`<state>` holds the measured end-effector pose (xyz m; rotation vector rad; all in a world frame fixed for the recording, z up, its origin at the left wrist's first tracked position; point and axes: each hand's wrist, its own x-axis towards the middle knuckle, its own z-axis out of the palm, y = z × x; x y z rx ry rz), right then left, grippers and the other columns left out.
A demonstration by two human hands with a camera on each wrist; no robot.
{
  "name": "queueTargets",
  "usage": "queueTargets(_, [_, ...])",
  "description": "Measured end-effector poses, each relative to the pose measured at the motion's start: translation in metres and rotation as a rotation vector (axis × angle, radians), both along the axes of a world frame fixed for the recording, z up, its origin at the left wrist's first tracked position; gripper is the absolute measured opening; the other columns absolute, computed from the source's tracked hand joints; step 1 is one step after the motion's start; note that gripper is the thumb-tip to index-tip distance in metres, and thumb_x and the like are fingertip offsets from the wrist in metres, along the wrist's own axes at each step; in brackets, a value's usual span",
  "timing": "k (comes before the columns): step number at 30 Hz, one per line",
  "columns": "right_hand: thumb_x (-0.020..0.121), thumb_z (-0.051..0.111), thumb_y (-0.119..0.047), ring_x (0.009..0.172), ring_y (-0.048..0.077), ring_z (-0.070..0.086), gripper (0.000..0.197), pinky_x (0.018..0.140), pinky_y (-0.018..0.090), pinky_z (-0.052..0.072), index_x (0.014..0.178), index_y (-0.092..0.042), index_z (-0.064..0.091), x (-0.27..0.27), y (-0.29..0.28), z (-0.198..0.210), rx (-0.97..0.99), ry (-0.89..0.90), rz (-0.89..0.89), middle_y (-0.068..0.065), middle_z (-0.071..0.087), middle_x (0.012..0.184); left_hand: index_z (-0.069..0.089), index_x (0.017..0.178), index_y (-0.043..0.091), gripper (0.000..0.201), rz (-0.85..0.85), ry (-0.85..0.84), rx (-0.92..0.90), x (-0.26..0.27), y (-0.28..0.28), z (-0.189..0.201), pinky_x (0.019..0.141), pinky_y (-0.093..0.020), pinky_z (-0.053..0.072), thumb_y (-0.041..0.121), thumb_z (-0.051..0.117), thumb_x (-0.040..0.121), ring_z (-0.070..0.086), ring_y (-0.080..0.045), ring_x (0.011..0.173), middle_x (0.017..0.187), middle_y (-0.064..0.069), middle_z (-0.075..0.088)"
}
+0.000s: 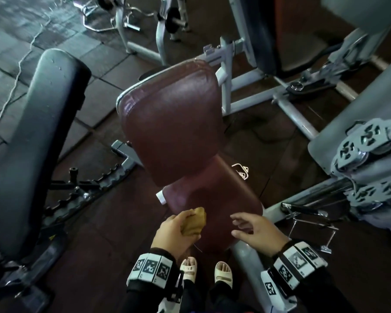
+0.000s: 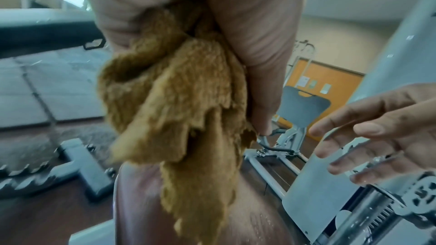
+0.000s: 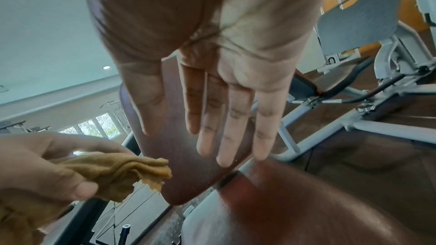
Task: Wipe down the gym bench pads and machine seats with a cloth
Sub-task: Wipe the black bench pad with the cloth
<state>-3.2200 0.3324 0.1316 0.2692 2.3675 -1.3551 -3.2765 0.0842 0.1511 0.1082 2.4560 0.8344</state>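
A maroon bench stands before me, with its raised back pad beyond the flat seat pad. My left hand grips a bunched tan cloth over the seat's near left edge; the cloth hangs from the fist in the left wrist view and shows as a cloth in the right wrist view too. My right hand hovers open, fingers spread, over the seat's near right side, holding nothing. Its fingers point toward the back pad.
A black bench stands at the left with a toothed adjuster rail on the floor. Grey machine frames and a pulley arm crowd the right. My sandalled feet stand at the seat's near end.
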Motion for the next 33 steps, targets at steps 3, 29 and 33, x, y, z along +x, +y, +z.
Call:
queueTargets(3, [0.078, 0.074, -0.023, 0.095, 0.002, 0.062, 0.040, 0.092, 0.025, 0.049, 0.114, -0.031, 0.059, 0.002, 0.001, 0.012, 0.012, 0.010, 0.003, -0.012, 0.065, 0.099, 0.048, 0.122, 0.054, 0.061, -0.065, -0.009, -0.046, 0.003, 0.000, 0.015, 0.087, -0.029, 0.051, 0.041, 0.075, 0.069, 0.060, -0.011, 0.097, 0.100, 0.015, 0.053])
queueTargets(29, [0.081, 0.070, -0.027, 0.092, -0.002, 0.060, 0.035, 0.084, 0.008, 0.045, 0.115, -0.025, 0.061, -0.028, -0.022, 0.046, 0.073, 0.093, 0.339, -0.011, 0.064, 0.097, 0.051, 0.108, 0.061, 0.050, 0.150, 0.001, -0.088, 0.030, -0.025, 0.047, 0.092, -0.028, 0.048, 0.054, 0.074, 0.064, 0.057, -0.008, 0.100, 0.104, 0.012, 0.056])
queueTargets(33, [0.081, 0.069, -0.028, 0.089, -0.004, 0.062, 0.031, 0.084, 0.013, 0.048, 0.111, -0.025, 0.063, -0.042, -0.035, 0.046, 0.071, 0.124, 0.379, -0.011, 0.066, 0.092, 0.052, 0.108, 0.058, 0.047, 0.215, 0.003, -0.092, 0.034, -0.037, 0.049, 0.090, -0.030, 0.049, 0.052, 0.073, 0.067, 0.059, -0.011, 0.098, 0.104, 0.011, 0.055])
